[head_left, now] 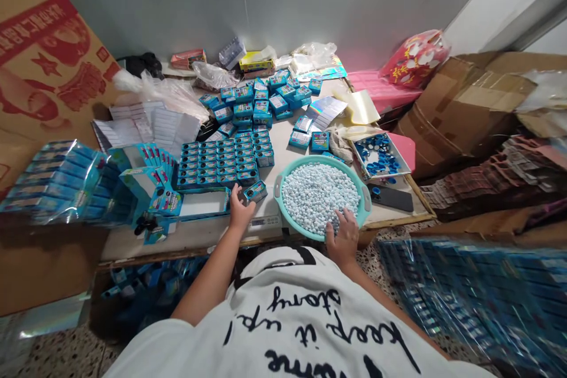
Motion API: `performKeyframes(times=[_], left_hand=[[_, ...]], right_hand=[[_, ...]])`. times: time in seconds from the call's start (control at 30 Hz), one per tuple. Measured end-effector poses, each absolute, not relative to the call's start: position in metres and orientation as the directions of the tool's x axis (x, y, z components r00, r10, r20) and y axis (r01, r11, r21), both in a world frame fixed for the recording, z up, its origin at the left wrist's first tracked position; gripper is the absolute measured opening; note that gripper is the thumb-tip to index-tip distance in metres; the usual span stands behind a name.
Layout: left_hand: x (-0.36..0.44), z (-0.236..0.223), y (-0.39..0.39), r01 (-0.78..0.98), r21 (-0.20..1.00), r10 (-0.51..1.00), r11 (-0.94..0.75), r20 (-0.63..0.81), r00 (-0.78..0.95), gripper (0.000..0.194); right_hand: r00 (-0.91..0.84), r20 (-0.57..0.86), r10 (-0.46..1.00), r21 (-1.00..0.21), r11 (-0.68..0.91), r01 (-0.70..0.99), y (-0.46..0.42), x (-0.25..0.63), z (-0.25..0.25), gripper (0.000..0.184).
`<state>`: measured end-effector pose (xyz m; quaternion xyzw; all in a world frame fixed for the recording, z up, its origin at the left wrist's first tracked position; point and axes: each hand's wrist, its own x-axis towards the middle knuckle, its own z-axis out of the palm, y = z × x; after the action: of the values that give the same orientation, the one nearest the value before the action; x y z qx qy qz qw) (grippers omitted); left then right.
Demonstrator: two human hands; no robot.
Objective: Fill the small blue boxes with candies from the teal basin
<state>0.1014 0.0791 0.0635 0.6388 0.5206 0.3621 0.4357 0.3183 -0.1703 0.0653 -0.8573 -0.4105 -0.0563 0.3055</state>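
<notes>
My left hand [241, 212] is at the right end of a shallow blue carton tray [204, 204], thumb and forefinger apart. Close to its thumb, a small blue printed box [255, 191] rests tilted on a flat white scale [266, 221]; whether they touch is unclear. My right hand [343, 239] reaches over the near rim of a turquoise basin [278, 186], its fingers spread on the small pale-blue pellets [316, 195] that fill it. Rows of similar blue boxes [217, 162] stand behind the tray.
Loose blue boxes [261, 97] are heaped toward the wall. Right of the basin lie a box of blue caps [378, 156] and a dark phone [392, 198]. Folded display cartons [162, 174] and plastic-wrapped packs [57, 180] stand left. Large cardboard boxes [460, 106] flank the table.
</notes>
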Motion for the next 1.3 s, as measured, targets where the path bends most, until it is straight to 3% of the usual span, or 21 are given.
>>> performKeyframes(times=[0.17,0.63,0.77,0.93,1.03,1.17,1.3], left_hand=[[0.098,0.066,0.083,0.349,0.937,0.982,-0.024,-0.043,0.183,0.084],[0.102,0.075,0.084,0.334,0.941,0.976,-0.055,-0.020,0.219,0.075],[0.106,0.075,0.089,0.453,0.866,0.948,-0.210,0.069,0.309,0.079],[0.111,0.113,0.098,0.573,0.664,0.822,-0.480,0.114,0.558,0.055],[0.091,0.155,0.103,0.620,0.591,0.843,-0.516,0.219,0.492,0.041],[0.034,0.204,0.113,0.740,0.537,0.908,-0.406,0.330,0.258,0.029],[-0.025,0.227,0.130,0.816,0.503,0.945,-0.287,0.286,0.156,0.027]], right_hand=[[0.653,0.343,0.675,-0.478,-0.473,0.740,-0.171,0.318,0.065,0.046],[0.648,0.345,0.679,-0.483,-0.463,0.743,-0.170,0.318,0.066,0.046],[0.636,0.370,0.677,-0.487,-0.442,0.753,-0.170,0.318,0.068,0.045],[0.622,0.383,0.683,-0.499,-0.413,0.762,-0.171,0.318,0.070,0.047],[0.612,0.386,0.690,-0.501,-0.401,0.767,-0.171,0.318,0.069,0.047],[0.613,0.409,0.676,-0.496,-0.399,0.771,-0.168,0.317,0.066,0.048],[0.619,0.426,0.660,-0.484,-0.412,0.773,-0.167,0.316,0.064,0.048]])
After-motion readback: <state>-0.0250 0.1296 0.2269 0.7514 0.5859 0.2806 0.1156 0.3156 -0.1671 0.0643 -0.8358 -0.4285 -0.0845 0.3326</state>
